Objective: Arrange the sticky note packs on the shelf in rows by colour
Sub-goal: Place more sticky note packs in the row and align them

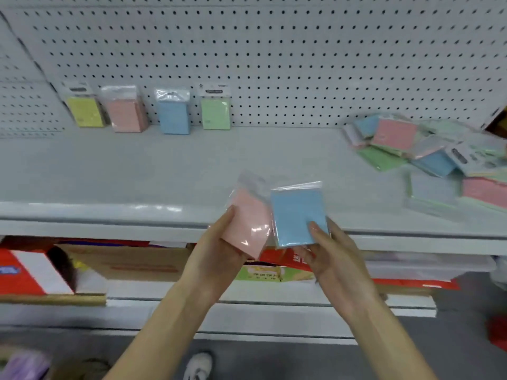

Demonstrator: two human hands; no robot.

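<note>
My left hand (219,248) holds a pink sticky note pack (251,220) in clear wrap, just in front of the shelf's front edge. My right hand (327,256) grips a blue pack (297,215) beside it, thumb on its face. Four packs stand upright against the pegboard at the back left of the white shelf (137,165): yellow (83,108), pink (126,111), blue (173,112) and green (215,109). A loose heap of mixed packs (428,157) lies on the shelf's right side.
The white pegboard wall (274,56) backs the shelf. Below the shelf sit cardboard boxes (131,263) and red cartons (16,272). A shoe (199,366) shows on the grey floor at the bottom.
</note>
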